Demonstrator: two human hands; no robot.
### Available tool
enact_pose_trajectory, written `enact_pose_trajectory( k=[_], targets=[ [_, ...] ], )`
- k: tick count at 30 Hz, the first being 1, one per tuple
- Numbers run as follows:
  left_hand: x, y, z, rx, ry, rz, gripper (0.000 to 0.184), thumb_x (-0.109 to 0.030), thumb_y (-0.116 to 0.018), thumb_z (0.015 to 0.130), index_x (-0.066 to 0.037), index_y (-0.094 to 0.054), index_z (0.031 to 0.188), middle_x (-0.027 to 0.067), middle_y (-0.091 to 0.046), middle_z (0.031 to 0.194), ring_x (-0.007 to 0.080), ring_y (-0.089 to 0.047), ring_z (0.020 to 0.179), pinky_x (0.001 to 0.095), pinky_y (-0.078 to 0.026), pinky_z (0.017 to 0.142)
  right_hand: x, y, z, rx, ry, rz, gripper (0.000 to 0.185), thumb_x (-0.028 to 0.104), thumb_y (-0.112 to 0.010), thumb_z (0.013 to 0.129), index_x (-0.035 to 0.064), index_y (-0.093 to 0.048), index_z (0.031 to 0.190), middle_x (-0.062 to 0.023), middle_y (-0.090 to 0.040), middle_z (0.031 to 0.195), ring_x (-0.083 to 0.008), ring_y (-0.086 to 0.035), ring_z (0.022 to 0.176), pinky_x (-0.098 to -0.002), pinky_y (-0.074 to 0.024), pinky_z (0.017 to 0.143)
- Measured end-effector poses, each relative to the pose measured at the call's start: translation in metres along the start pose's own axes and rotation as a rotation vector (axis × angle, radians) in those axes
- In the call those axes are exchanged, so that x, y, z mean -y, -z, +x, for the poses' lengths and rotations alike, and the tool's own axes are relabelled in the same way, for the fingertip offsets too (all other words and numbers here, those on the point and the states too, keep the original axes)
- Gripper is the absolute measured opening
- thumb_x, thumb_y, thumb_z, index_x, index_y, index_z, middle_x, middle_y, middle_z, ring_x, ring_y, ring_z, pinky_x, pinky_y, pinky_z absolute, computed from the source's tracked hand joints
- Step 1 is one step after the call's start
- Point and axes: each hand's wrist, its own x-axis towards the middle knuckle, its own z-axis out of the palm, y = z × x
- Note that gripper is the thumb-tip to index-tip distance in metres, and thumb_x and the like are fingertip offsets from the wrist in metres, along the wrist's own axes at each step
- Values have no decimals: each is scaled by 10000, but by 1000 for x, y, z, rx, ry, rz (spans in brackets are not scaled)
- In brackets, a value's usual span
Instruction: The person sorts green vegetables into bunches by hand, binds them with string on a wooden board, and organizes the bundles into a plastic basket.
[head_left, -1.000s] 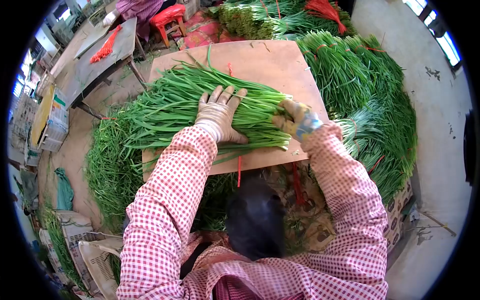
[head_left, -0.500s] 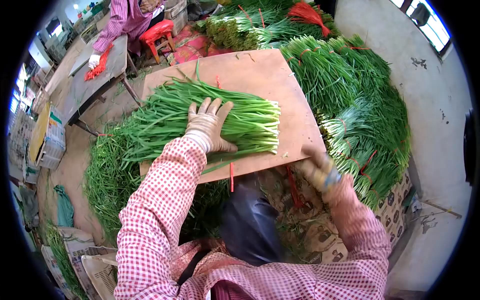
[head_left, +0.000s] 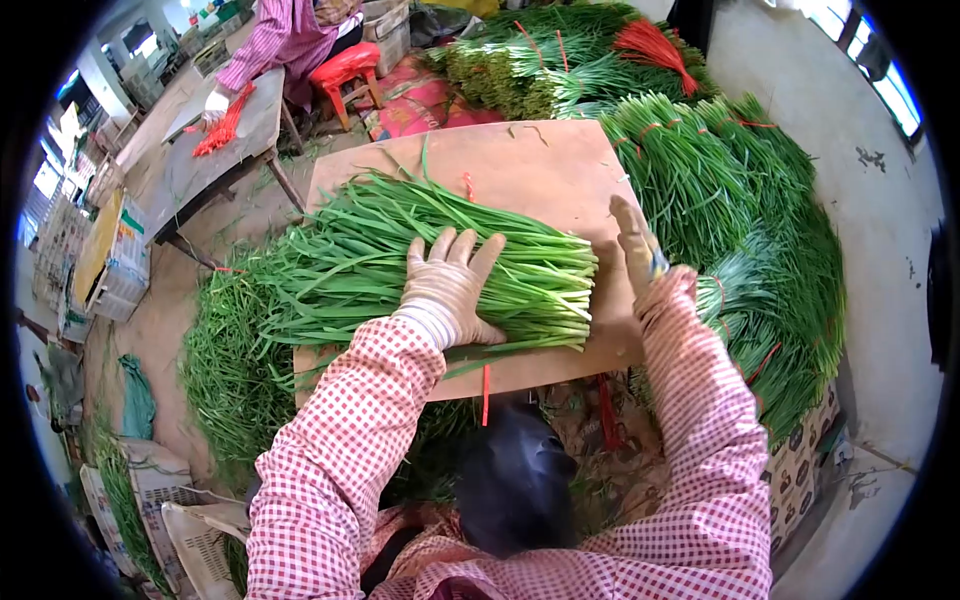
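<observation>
Stalk bundle [head_left: 382, 250] lies crosswise on board [head_left: 560, 165]

Long axis left to right: leafy tips left, pale stem ends right. Left hand [head_left: 455, 288] spread on top, not closed round it. Right hand [head_left: 637, 243] open, fingers nearly straight, just right of stem ends, nothing seen in it.

A gloved left hand [head_left: 450, 292] lies spread across a bunch of long green stalks [head_left: 540, 275] on a board [head_left: 560, 160], centre frame, as the gloved right hand [head_left: 637, 242] stands apart from the pale ends, right of centre. Tied bundles [head_left: 690, 170] fill the upper right; upper left, another person's hand [head_left: 215, 106] meets red strips [head_left: 225, 128].
</observation>
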Motion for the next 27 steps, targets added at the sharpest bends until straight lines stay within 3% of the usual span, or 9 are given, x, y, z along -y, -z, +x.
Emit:
enact_pose_trajectory(
  k=[2,4,6,9,13,15,19,25,27],
  targets=[
    [0,4,1,45,0,-15,1189,-590,-798,526,-162,-210,1467,165,-285,1468,333,-211,1387,548,-141,1106,37,0,19,199,-13,-277,721,653,-409,883,163,-382,1411,-197,-468,1364,-259,-477,1239,-372,-393,996],
    [0,5,1,66,4,-17,1160,-590,-783,559,-161,-204,1468,162,-263,1484,330,-195,1396,546,-140,1107,38,-23,52,506,-145,-363,969,778,-502,738,90,-373,1409,-214,-475,1349,-307,-430,1284,-398,-361,1041],
    [1,4,1,73,13,-33,1139,-600,-764,582,-157,-201,1467,148,-255,1494,324,-185,1403,547,-128,1112,74,-51,54,622,-143,-808,1001,779,-542,711,48,-403,1381,-207,-500,1325,-306,-461,1255,-400,-369,1037],
    [3,-1,0,53,30,-114,1121,-590,-776,568,-179,-228,1455,118,-276,1486,313,-195,1400,564,-124,1108,120,-59,37,1045,-191,-683,991,750,-624,669,12,-464,1311,-195,-583,1208,-305,-555,1138,-416,-417,980],
    [5,-5,-3,41,15,-158,1093,-558,-802,556,-199,-268,1440,106,-305,1465,300,-220,1390,569,-141,1103,130,-69,7,1032,-125,-1048,1145,725,-711,578,-6,-332,1374,-219,-576,1203,-304,-561,1131,-390,-455,938],
    [6,-6,0,51,19,-153,1092,-557,-803,555,-197,-272,1438,109,-304,1465,301,-221,1390,570,-142,1103,135,-81,-8,883,-44,-1308,1187,628,-802,525,-7,-286,1384,-216,-564,1219,-317,-563,1125,-377,-468,926],
    [7,7,1,106,-21,-168,1112,-561,-802,553,-177,-261,1445,127,-300,1469,313,-224,1389,565,-143,1108,143,-90,-16,803,-160,-1266,1164,450,-863,512,-9,-266,1400,-220,-534,1240,-338,-551,1127,-367,-460,939],
    [19,66,9,270,-153,90,1112,-652,-746,550,-93,-330,1417,170,-343,1446,319,-278,1368,553,-166,1112,134,-79,-7,845,-135,-1191,1063,463,-857,552,-31,-337,1337,-205,-564,1215,-325,-556,1128,-379,-467,923],
    [27,58,26,66,-264,89,1180,-675,-757,502,-62,-322,1411,187,-345,1434,330,-271,1369,550,-170,1110,143,-80,-7,876,-174,-1200,1057,472,-855,548,-25,-350,1332,-197,-551,1235,-318,-538,1155,-379,-455,939]
  ],
)
